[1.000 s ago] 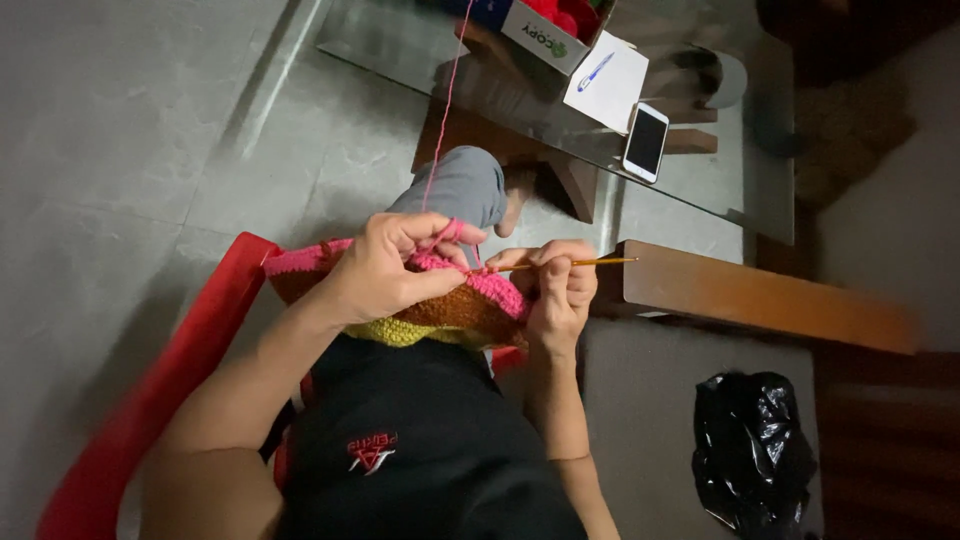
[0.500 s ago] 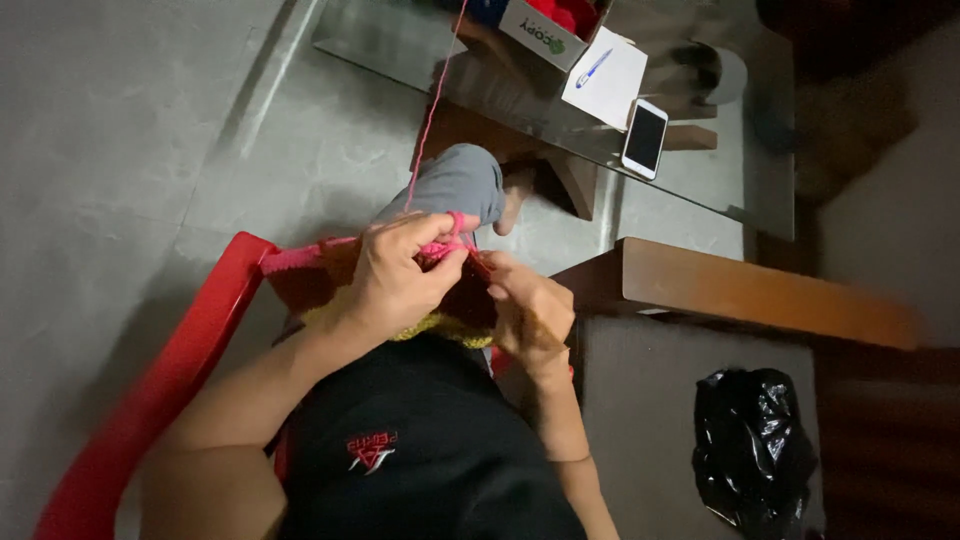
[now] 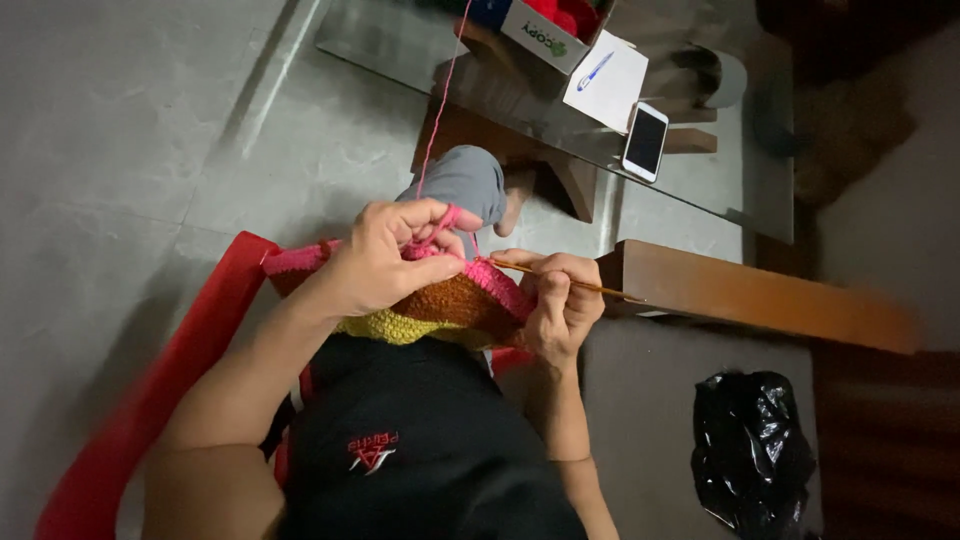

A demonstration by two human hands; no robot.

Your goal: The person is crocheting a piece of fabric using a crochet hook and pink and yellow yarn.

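Crochet (image 3: 450, 300), banded pink, orange and yellow, lies in the lap between both hands, its pink edge uppermost. Left hand (image 3: 385, 262) has its grip clenched on the pink edge, with the yarn (image 3: 437, 120) looped over its fingers and running taut up out of the top of the view. Right hand (image 3: 562, 300) has its grip closed around the hook (image 3: 560, 281), whose tip meets the pink edge.

Half a second ago the hands were pressed close together and the hook was hidden behind them; now the right hand sits farther out and the thin shaft shows plainly, much as it did a second ago. The left hand has stayed on the edge.

The hook's tip is too small to make out among the stitches. A grey knee (image 3: 462, 180) pokes out beyond the work. Past it a glass worktop (image 3: 700, 190) carries a phone (image 3: 645, 141), paper (image 3: 607, 88) and a box (image 3: 545, 30) cut off by the frame. A black bag (image 3: 750, 450) lies on the floor at right.
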